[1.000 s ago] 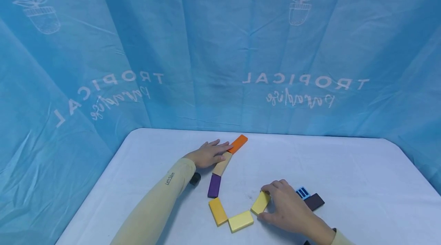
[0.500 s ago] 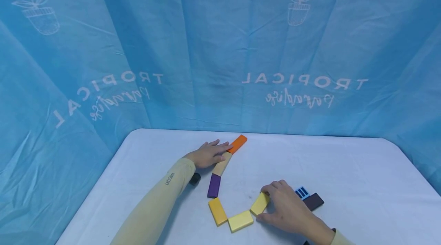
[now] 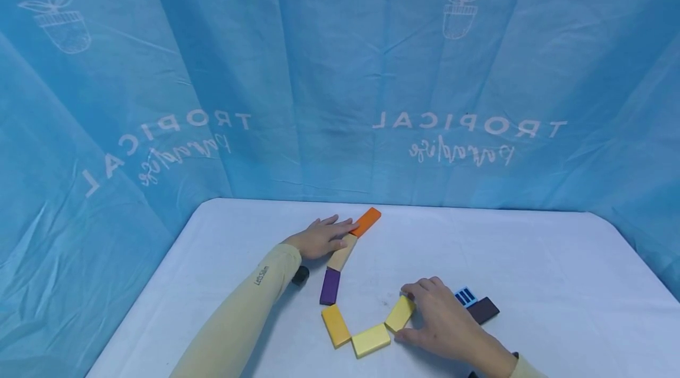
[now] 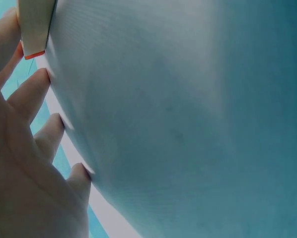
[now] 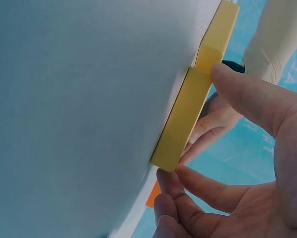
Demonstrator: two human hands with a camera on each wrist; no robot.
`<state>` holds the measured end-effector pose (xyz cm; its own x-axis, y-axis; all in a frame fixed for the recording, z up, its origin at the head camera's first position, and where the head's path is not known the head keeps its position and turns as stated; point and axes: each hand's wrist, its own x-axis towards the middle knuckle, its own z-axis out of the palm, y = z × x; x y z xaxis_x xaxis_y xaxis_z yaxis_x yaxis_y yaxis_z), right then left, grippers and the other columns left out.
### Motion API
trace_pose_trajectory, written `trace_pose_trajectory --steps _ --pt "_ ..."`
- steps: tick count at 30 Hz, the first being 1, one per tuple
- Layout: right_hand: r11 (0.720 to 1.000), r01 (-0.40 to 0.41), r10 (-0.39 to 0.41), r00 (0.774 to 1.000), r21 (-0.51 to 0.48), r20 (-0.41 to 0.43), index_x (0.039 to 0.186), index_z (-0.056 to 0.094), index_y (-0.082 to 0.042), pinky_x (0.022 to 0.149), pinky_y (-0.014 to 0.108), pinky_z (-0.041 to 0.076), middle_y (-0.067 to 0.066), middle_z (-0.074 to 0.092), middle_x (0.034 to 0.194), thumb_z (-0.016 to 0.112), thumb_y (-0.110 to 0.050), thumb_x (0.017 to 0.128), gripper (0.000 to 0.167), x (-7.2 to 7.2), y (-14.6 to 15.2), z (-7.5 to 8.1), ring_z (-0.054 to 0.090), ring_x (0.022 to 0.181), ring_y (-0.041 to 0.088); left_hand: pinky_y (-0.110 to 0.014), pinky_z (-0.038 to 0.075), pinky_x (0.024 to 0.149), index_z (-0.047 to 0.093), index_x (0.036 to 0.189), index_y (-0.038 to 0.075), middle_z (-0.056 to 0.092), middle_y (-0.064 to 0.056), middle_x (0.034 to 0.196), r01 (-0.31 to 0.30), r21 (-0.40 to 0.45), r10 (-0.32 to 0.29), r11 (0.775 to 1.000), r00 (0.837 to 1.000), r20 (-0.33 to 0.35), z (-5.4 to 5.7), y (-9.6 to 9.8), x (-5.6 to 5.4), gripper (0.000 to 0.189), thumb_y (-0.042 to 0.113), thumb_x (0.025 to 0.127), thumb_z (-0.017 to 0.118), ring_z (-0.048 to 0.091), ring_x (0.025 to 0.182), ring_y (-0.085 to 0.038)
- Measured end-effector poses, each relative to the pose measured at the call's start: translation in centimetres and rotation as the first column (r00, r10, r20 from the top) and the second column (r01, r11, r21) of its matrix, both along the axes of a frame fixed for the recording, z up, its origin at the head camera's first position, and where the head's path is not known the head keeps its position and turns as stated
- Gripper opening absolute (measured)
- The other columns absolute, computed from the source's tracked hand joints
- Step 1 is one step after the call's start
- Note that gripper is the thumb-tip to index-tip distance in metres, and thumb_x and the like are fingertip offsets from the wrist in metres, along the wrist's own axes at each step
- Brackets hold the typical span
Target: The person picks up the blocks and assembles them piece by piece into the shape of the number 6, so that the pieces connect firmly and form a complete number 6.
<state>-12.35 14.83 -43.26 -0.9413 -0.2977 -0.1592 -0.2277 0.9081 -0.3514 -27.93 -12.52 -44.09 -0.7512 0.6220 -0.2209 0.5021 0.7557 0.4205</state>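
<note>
A curved row of flat rectangular blocks lies on the white table. From the far end come an orange block (image 3: 368, 221), a natural wood block (image 3: 342, 253), a purple block (image 3: 330, 286), an amber block (image 3: 336, 326), a pale yellow block (image 3: 371, 341) and a yellow block (image 3: 400, 313). With fingers spread and fairly straight, my left hand (image 3: 317, 240) touches the row where the orange and wood blocks meet. My right hand (image 3: 441, 322) holds the yellow block by its two ends, thumb at the near end and fingertips at the far one, as the right wrist view shows.
Right of my right hand lie a dark block (image 3: 483, 310) and a light blue piece with dark bars (image 3: 466, 297). A small black object (image 3: 301, 275) sits beside my left forearm. Behind the table (image 3: 520, 260) hangs a blue curtain (image 3: 340, 82).
The yellow block has shifted very slightly left toward the pale yellow block, with my right hand still on it. My left hand has stayed in place.
</note>
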Motion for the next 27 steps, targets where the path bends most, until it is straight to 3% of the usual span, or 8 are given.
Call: trace_pose_trajectory --steps 7,16,21,27 --pt "0.994 0.075 -0.077 0.997 -0.073 -0.020 0.127 0.067 -0.017 0.097 0.049 0.051 -0.003 0.065 0.119 0.090 -0.057 0.064 0.078 0.4 1.1 0.1 0.054 0.115 0.020 -0.057 0.006 0.122 0.030 0.160 0.024 0.024 0.001 0.166 0.012 0.000 -0.012 1.000 1.000 -0.001 0.1 0.0 0.0 0.055 0.040 0.109 0.040 0.009 0.154 -0.031" --pt "0.979 0.120 -0.136 0.986 -0.163 -0.092 0.128 0.065 -0.020 0.084 0.038 0.051 -0.009 0.063 0.111 0.089 -0.049 0.071 0.068 0.9 3.0 0.7 0.052 0.107 0.013 -0.058 0.006 0.121 0.030 0.160 0.024 0.024 0.001 0.166 0.013 0.003 -0.013 1.000 1.000 0.001 0.1 0.0 0.0 0.055 0.039 0.109 0.041 0.010 0.154 -0.031" --pt "0.971 0.166 -0.180 0.981 -0.171 -0.070 0.130 0.064 -0.018 0.089 0.044 0.053 -0.005 0.063 0.115 0.087 -0.051 0.073 0.070 1.0 4.0 1.0 0.052 0.112 0.018 -0.058 0.006 0.122 0.030 0.160 0.024 0.025 0.001 0.166 0.009 -0.002 -0.009 1.000 1.000 -0.001 -0.1 -0.1 -0.1 0.055 0.040 0.109 0.040 0.010 0.154 -0.031" --pt "0.965 0.170 -0.194 0.975 -0.199 -0.107 0.133 0.063 -0.015 0.093 0.049 0.051 -0.002 0.063 0.120 0.087 -0.047 0.075 0.070 1.1 5.2 1.1 0.051 0.116 0.022 -0.057 0.006 0.122 0.030 0.160 0.024 0.025 0.001 0.165 0.005 0.000 -0.005 1.000 1.000 -0.005 -0.1 -0.1 -0.1 0.055 0.040 0.109 0.041 0.010 0.154 -0.031"
